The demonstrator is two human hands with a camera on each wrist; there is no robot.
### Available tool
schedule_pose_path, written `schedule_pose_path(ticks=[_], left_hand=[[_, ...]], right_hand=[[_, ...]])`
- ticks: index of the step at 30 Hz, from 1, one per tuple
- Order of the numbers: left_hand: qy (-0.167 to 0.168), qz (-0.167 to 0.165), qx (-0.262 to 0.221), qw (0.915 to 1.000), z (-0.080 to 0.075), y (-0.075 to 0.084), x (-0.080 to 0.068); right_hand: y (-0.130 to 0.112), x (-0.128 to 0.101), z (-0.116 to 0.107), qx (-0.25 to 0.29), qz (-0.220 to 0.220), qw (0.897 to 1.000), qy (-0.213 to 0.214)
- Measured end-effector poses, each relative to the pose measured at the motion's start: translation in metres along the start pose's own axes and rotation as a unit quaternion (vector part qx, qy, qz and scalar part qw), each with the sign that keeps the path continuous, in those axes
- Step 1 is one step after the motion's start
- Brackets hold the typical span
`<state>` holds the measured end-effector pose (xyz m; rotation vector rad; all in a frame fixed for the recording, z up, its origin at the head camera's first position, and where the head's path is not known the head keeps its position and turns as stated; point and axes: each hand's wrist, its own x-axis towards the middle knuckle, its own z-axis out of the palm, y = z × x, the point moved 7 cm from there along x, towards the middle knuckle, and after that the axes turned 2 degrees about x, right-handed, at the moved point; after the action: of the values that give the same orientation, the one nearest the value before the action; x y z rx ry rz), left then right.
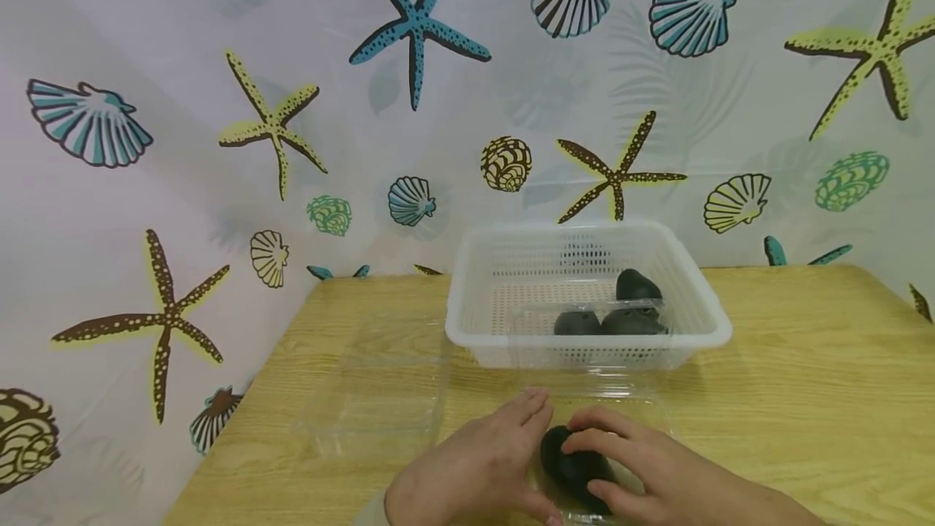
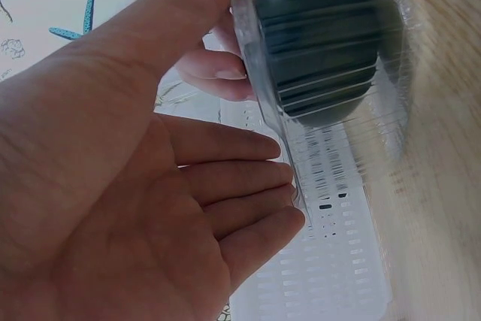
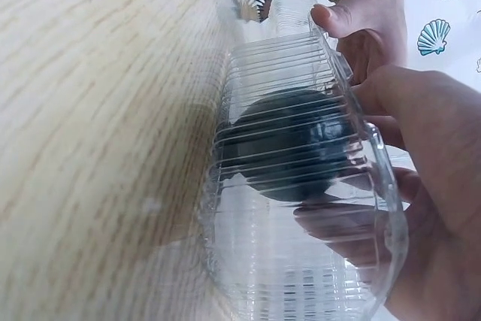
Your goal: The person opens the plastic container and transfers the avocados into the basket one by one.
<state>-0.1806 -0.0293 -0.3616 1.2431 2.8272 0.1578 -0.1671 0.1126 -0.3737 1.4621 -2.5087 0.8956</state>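
A dark green avocado (image 1: 577, 465) lies in a clear plastic clamshell box (image 3: 331, 43) at the table's near side. My right hand (image 1: 661, 465) grips the avocado from above, its fingers bent over the top and side. In the right wrist view those fingers reach inside the box. On the other side, my left hand (image 1: 478, 461) rests against the box's rim, its fingers (image 2: 233, 178) straight and its palm holding nothing. The box's ribbed wall partly veils the avocado (image 2: 316, 43) in the left wrist view. The box's raised lid (image 1: 577, 384) leans toward the basket.
Behind the box stands a white perforated basket (image 1: 463, 319) with several avocados (image 1: 637, 286) in its right half. A second clear plastic container (image 1: 390, 396) sits on the wooden table (image 1: 803, 396) to the left. A shell-patterned cloth (image 1: 453, 144) hangs behind the table.
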Motion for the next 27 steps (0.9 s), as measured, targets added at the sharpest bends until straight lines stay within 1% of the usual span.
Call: schedule_pose_path(ticks=[3,7,10,14,18,21,24,27], left_hand=[[0.011,0.01,0.011,0.9998,-0.001,0.002,0.0],[0.014,0.013,0.011,0.9998,0.0,0.002,0.001],[-0.007,0.0,0.0,1.0,0.003,0.0,0.002],[-0.035,-0.019,-0.016,0.9991,0.005,-0.003,0.001],[-0.044,-0.021,-0.024,0.9985,0.004,-0.003,-0.002],[-0.049,-0.02,-0.028,0.9982,0.005,-0.004,-0.002],[-0.055,-0.021,-0.031,0.9978,0.005,-0.004,-0.002],[-0.059,-0.026,-0.032,0.9974,0.006,-0.004,-0.002]], right_hand=[[-0.001,0.002,0.0,-0.005,-0.002,1.0,0.005],[0.0,0.005,0.003,0.017,0.006,1.0,-0.005],[0.002,0.006,0.004,0.026,0.011,1.0,-0.012],[0.003,0.005,0.004,0.01,0.005,1.0,-0.014],[0.008,0.004,0.006,0.026,0.031,0.998,-0.048],[0.012,0.003,0.008,0.047,0.061,0.994,-0.076],[0.012,0.003,0.009,0.041,0.066,0.994,-0.079],[0.011,0.005,0.011,0.01,0.06,0.996,-0.071]])
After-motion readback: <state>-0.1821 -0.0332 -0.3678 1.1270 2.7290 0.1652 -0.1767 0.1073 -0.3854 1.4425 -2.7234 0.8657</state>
